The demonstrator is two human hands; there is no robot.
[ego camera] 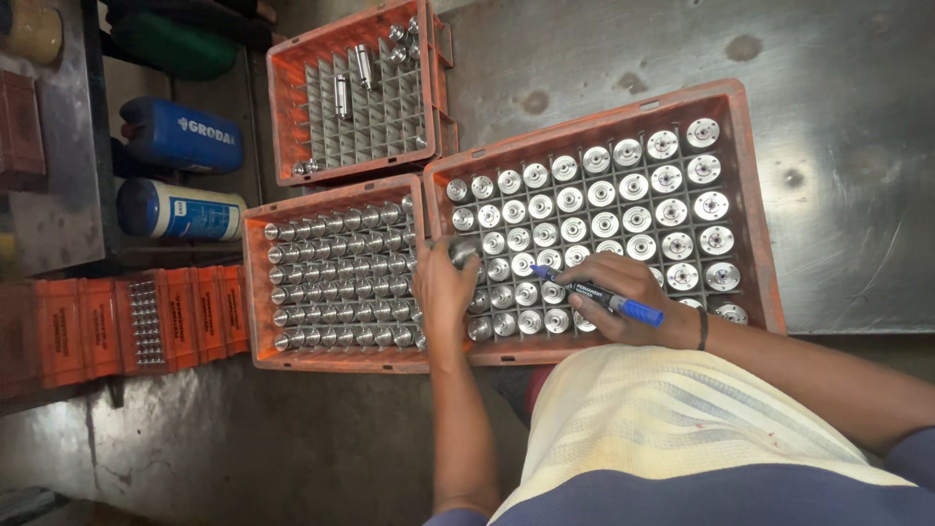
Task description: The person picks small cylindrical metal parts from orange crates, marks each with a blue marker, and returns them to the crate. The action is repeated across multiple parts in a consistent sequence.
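At the centre of the frame our left hand (443, 287) is clamped on a shiny metal cylinder (462, 251), lifted at the left edge of the big orange crate (755, 214), whose grid holds round steel parts face-up. Our right hand (628, 297) grips a blue marker (599, 295) over the lower rows. Left of it sits a second crate (255, 292) of cylinders; upper left, a nearly empty one (284, 107). Blue jugs (180, 134) lie at far left.

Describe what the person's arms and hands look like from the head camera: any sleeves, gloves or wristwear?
Both forearms are bare, with no gloves on either hand. The right hand has a thin dark band around the wrist. The left hand shows no wristwear. Dark blue short sleeve edges show at the frame's bottom.
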